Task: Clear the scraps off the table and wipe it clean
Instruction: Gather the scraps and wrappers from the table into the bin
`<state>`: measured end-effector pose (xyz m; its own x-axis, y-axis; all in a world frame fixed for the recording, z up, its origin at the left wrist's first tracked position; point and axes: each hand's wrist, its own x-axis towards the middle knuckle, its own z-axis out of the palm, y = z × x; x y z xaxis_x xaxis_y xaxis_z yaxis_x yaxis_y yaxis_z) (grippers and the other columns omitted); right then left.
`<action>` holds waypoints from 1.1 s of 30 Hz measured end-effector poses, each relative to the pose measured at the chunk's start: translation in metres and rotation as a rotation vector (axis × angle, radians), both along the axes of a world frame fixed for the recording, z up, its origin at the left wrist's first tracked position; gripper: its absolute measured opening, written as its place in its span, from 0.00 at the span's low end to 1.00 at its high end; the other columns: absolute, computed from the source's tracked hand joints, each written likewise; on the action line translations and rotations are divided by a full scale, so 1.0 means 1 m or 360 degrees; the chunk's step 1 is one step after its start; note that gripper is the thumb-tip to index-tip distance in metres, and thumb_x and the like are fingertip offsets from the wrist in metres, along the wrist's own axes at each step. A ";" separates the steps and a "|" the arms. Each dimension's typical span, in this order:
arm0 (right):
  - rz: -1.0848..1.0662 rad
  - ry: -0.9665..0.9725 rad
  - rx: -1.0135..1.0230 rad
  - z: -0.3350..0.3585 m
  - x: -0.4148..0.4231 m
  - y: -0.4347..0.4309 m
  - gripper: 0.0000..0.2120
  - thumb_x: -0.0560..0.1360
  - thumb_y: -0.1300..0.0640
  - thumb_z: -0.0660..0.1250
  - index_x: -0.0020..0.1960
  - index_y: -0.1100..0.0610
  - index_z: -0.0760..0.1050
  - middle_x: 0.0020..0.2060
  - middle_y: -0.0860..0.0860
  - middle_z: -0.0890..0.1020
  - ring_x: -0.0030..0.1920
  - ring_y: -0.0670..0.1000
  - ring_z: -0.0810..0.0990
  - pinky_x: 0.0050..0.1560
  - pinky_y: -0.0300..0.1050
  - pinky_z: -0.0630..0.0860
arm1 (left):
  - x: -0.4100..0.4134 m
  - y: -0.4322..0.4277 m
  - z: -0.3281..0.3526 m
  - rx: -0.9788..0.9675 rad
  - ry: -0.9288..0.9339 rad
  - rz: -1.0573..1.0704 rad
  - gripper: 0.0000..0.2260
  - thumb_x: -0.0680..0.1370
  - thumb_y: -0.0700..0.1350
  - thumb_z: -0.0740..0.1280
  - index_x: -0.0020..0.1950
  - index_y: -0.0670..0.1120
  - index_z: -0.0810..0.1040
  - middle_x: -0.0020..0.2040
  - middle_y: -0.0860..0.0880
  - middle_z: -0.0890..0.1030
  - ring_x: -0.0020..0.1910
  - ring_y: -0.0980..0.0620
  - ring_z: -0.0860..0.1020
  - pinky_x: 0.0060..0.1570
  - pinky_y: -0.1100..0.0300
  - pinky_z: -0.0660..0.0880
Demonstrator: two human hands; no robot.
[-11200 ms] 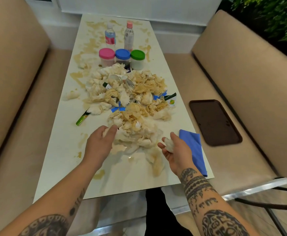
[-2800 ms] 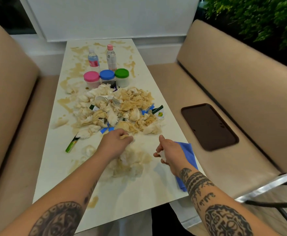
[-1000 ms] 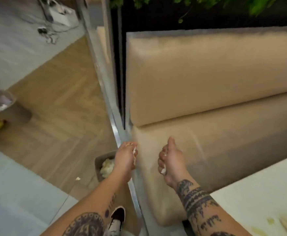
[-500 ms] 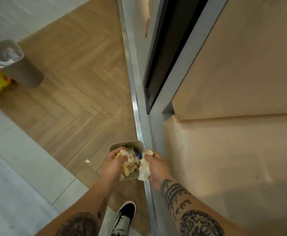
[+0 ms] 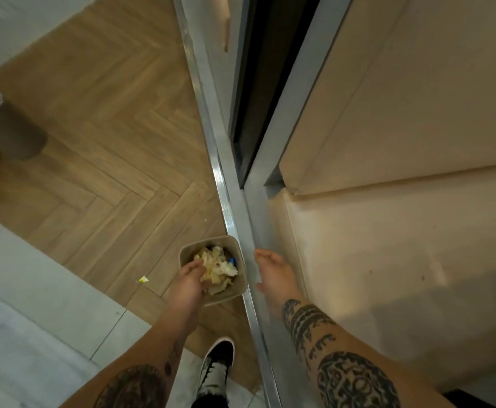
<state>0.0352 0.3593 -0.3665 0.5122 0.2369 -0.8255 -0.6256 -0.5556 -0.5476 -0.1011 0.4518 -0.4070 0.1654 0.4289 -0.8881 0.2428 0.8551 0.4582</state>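
A small beige bin (image 5: 241, 285) stands on the wood floor against the metal frame of the bench. It holds a heap of crumpled, stained paper scraps (image 5: 218, 267) with a bit of blue among them. My left hand (image 5: 186, 285) reaches over the bin's near rim, and its loose fingers rest on top of the scraps. My right hand (image 5: 274, 273) hovers just right of the bin over the metal frame, fingers spread, with nothing in it. The table is out of view.
A tiny yellowish scrap (image 5: 143, 279) lies on the floor left of the bin. A larger grey bin (image 5: 8, 134) stands at the far left. The metal frame (image 5: 226, 184) and the beige bench seat (image 5: 388, 260) fill the right side. My shoe (image 5: 217, 366) is below the bin.
I turned from the table to the floor bin with scraps in both hands. Since half a second ago, the right hand's tissue is gone and the hand has moved right. The left hand has lowered into the bin.
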 end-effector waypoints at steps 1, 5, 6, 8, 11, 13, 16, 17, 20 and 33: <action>0.0004 -0.0030 0.0004 0.012 0.001 -0.006 0.08 0.81 0.55 0.64 0.57 0.51 0.80 0.44 0.42 0.79 0.44 0.41 0.77 0.43 0.40 0.75 | 0.007 -0.003 0.012 -0.0013 -0.0022 -0.0023 0.12 0.83 0.43 0.64 0.66 0.48 0.76 0.58 0.47 0.81 0.55 0.46 0.81 0.59 0.45 0.77; -0.0058 -0.0178 0.0105 0.069 0.007 -0.030 0.05 0.80 0.53 0.66 0.48 0.48 0.81 0.45 0.47 0.83 0.46 0.48 0.81 0.39 0.41 0.76 | 0.046 -0.021 0.070 -0.0002 -0.0108 -0.0185 0.07 0.81 0.39 0.65 0.58 0.45 0.79 0.48 0.45 0.81 0.43 0.48 0.79 0.46 0.54 0.75; -0.0066 -0.0238 0.0117 0.086 0.010 -0.037 0.05 0.79 0.50 0.67 0.47 0.47 0.81 0.48 0.47 0.84 0.50 0.49 0.82 0.43 0.44 0.78 | 0.057 -0.028 0.086 0.0028 -0.0128 -0.0232 0.08 0.81 0.38 0.65 0.59 0.43 0.79 0.46 0.44 0.81 0.41 0.48 0.78 0.44 0.54 0.74; -0.0098 -0.0352 0.0177 0.124 0.019 -0.053 0.05 0.77 0.47 0.68 0.47 0.44 0.82 0.51 0.46 0.85 0.53 0.49 0.82 0.52 0.49 0.80 | 0.079 -0.044 0.121 0.0109 -0.0204 -0.0362 0.09 0.81 0.40 0.65 0.60 0.44 0.79 0.50 0.45 0.83 0.44 0.48 0.80 0.47 0.53 0.74; -0.0225 -0.0458 0.0272 0.184 0.033 -0.089 0.06 0.80 0.52 0.66 0.50 0.48 0.82 0.50 0.46 0.84 0.53 0.48 0.82 0.51 0.48 0.80 | 0.112 -0.077 0.178 0.0252 -0.0348 -0.0586 0.09 0.84 0.42 0.61 0.60 0.48 0.79 0.54 0.47 0.84 0.52 0.46 0.82 0.53 0.51 0.77; -0.0337 -0.0548 0.0337 0.223 0.040 -0.121 0.07 0.81 0.55 0.64 0.52 0.50 0.81 0.51 0.46 0.84 0.55 0.49 0.82 0.51 0.47 0.80 | 0.132 -0.104 0.213 0.0347 -0.0465 -0.0756 0.09 0.84 0.43 0.60 0.60 0.48 0.79 0.54 0.48 0.84 0.53 0.45 0.82 0.50 0.52 0.77; -0.0511 -0.0728 0.0365 0.272 0.044 -0.183 0.06 0.81 0.55 0.65 0.52 0.50 0.81 0.49 0.48 0.84 0.52 0.49 0.82 0.46 0.43 0.78 | 0.163 -0.148 0.260 0.0429 -0.0645 -0.0995 0.08 0.83 0.41 0.61 0.58 0.47 0.79 0.52 0.46 0.84 0.47 0.46 0.82 0.45 0.55 0.76; -0.0578 -0.0787 0.0352 0.287 0.043 -0.206 0.06 0.81 0.54 0.65 0.51 0.50 0.80 0.48 0.48 0.84 0.49 0.48 0.82 0.44 0.41 0.77 | 0.172 -0.164 0.274 0.0446 -0.0703 -0.1073 0.08 0.83 0.40 0.61 0.57 0.47 0.79 0.51 0.46 0.84 0.45 0.47 0.81 0.44 0.56 0.76; -0.0826 -0.0930 0.0280 0.325 0.034 -0.283 0.05 0.80 0.54 0.66 0.48 0.50 0.80 0.48 0.51 0.84 0.46 0.48 0.81 0.43 0.41 0.76 | 0.199 -0.213 0.316 0.0520 -0.0827 -0.1284 0.09 0.82 0.38 0.60 0.52 0.49 0.78 0.47 0.47 0.82 0.38 0.52 0.79 0.39 0.59 0.73; -0.1488 -0.1072 -0.0101 0.352 -0.010 -0.500 0.07 0.80 0.58 0.66 0.52 0.49 0.81 0.49 0.48 0.84 0.50 0.49 0.82 0.46 0.44 0.77 | 0.230 -0.413 0.351 0.1305 -0.0947 -0.2756 0.06 0.80 0.46 0.67 0.51 0.58 0.81 0.50 0.57 0.84 0.49 0.58 0.81 0.43 0.64 0.76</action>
